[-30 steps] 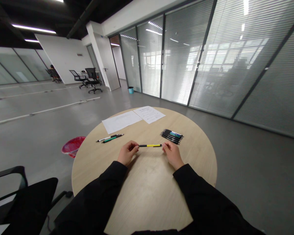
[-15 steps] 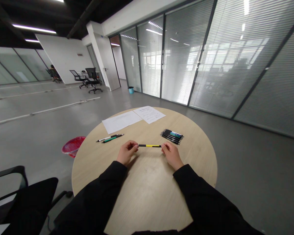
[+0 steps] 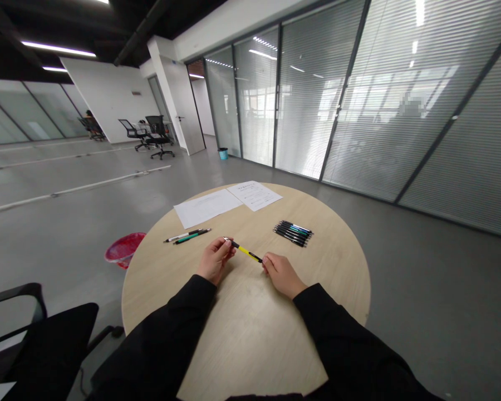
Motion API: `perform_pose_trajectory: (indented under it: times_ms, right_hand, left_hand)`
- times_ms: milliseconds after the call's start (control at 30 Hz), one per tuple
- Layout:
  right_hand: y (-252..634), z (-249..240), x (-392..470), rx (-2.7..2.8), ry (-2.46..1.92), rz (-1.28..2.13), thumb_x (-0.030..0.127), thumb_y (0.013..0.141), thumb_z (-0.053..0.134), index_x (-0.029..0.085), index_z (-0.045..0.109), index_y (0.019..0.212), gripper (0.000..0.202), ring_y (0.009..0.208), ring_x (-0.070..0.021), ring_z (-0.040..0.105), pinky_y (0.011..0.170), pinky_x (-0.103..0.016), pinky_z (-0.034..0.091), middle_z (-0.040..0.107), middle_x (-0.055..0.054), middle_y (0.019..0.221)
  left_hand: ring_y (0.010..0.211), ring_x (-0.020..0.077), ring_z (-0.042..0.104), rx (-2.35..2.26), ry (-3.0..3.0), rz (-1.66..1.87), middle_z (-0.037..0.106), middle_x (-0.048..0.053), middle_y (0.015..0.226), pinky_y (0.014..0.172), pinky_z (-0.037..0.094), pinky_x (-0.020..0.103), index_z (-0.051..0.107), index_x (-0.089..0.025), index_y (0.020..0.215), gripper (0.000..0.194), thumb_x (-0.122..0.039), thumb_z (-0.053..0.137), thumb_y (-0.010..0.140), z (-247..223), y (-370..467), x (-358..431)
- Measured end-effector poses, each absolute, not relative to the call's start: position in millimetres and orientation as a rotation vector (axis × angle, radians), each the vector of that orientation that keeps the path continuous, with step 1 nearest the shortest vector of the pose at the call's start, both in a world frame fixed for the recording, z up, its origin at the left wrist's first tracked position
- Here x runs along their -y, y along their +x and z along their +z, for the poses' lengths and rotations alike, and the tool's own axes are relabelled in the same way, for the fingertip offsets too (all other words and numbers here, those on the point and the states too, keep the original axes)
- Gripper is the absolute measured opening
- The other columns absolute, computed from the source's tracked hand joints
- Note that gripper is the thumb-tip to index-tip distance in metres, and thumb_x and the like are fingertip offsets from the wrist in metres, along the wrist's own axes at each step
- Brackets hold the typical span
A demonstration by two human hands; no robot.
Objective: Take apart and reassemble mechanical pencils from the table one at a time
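A yellow and black pen (image 3: 247, 252) slants between my two hands, above the round wooden table. Its tip end is pinched in the fingers of my left hand (image 3: 215, 260). My right hand (image 3: 283, 273) is closed on the other end, lower and nearer to me. Beyond my right hand lies a row of several pens (image 3: 293, 233), mostly dark with some green and blue, side by side. To the left of my left hand are a white and black pen (image 3: 182, 236) and a green and black pen (image 3: 192, 236), close together.
The round table (image 3: 250, 345) carries a blank-looking sheet (image 3: 209, 208) and a printed sheet (image 3: 255, 195) at its far edge. A red basin (image 3: 125, 248) stands on the floor at left, near a black chair (image 3: 45, 345). Glass partitions rise behind.
The yellow and black pen has gone from level to slanted. My right hand has moved left and nearer to me, while my left hand tilts the tip end upward.
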State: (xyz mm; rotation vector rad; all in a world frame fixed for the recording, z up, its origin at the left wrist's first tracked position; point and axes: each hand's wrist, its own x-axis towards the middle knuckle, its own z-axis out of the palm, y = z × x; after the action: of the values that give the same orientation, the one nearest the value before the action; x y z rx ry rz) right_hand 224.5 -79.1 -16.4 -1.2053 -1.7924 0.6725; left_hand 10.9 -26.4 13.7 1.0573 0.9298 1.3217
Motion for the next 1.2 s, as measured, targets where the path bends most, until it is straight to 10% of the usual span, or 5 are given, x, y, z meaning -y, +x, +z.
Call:
perform_pose_trajectory:
  times_ms: [267, 433, 1200]
  right_hand:
    - [218.2, -13.6, 84.4, 1.924, -1.196, 0.558, 0.017, 0.095, 0.045, 0.02, 0.062, 0.105, 0.02, 0.079, -0.0178, 0.063, 0.076, -0.028, 0.044, 0.068, -0.003, 0.084]
    - [211.5, -6.3, 91.3, 2.027, -1.093, 0.51, 0.014, 0.084, 0.059, 0.022, 0.042, 0.14, 0.06, 0.09, -0.0191, 0.061, 0.085, -0.033, 0.049, 0.066, -0.006, 0.109]
    - [194.8, -1.7, 96.7, 2.424, -1.084, -0.047, 0.025, 0.09, 0.062, 0.019, 0.062, 0.102, 0.013, 0.089, -0.0222, 0.052, 0.077, -0.034, 0.038, 0.059, -0.007, 0.094]
  left_hand:
    - [0.069, 0.0136, 0.062, -0.985, 1.185, 1.351, 0.071, 0.007, 0.084, 0.068, 0.053, 0.029, 0.067, -0.015, 0.097, 0.046, -0.053, 0.076, 0.073, 7.7, 21.9, 29.7]
    - [0.072, 0.0153, 0.063, -1.008, 1.245, 1.382, 0.069, 0.005, 0.08, 0.067, 0.052, 0.028, 0.069, -0.015, 0.097, 0.046, -0.054, 0.075, 0.073, 4.5, 23.9, 29.5]
    - [0.057, 0.0101, 0.049, -0.959, 1.421, 1.242, 0.062, 0.001, 0.071, 0.055, 0.04, 0.023, 0.071, -0.015, 0.092, 0.036, -0.047, 0.073, 0.077, 19.5, 34.1, 45.0]
